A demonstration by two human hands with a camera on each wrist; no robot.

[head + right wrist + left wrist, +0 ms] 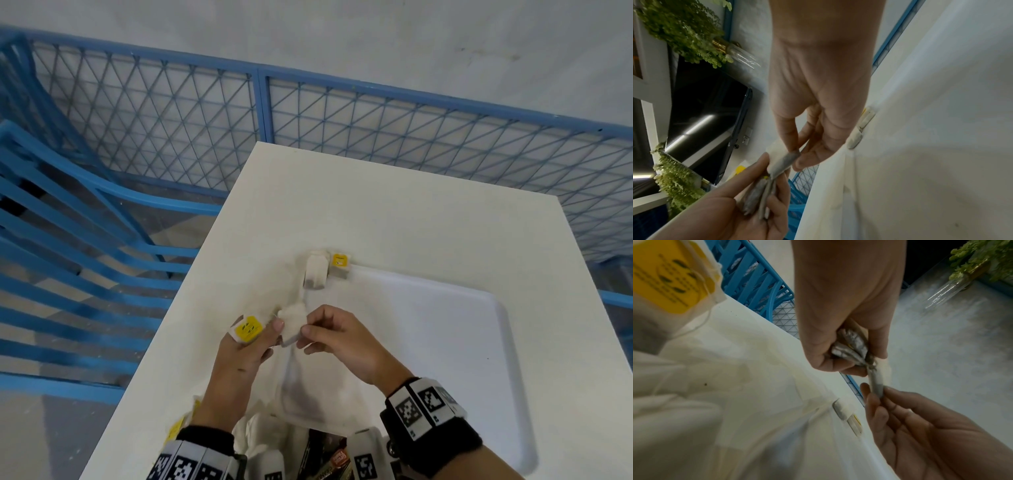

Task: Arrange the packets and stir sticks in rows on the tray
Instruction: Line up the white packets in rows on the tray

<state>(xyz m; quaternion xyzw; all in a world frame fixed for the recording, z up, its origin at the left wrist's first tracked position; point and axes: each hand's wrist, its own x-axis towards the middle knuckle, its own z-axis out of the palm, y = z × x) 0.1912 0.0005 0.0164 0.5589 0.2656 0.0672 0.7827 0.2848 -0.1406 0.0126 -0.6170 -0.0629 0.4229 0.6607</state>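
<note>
A white tray (445, 325) lies on the right half of the white table (376, 205). Two tea-bag packets (315, 272), one with a yellow tag (339, 260), lie side by side at the tray's far left corner. They also show in the left wrist view as packets (840, 410). My left hand (270, 334) grips a small bundle of tea bags (851, 345) with a yellow tag (248, 329) sticking out. My right hand (308, 337) pinches the end of one tea bag (293, 318) of that bundle between thumb and forefinger, above the tray's left edge. No stir sticks are visible.
A blue mesh fence (342, 113) runs behind the table, and a blue slatted chair (68, 240) stands at its left. More sachets (325, 455) and a yellow-tagged packet (176, 428) lie at the near table edge, with a pale, translucent bag (308, 394) between my wrists.
</note>
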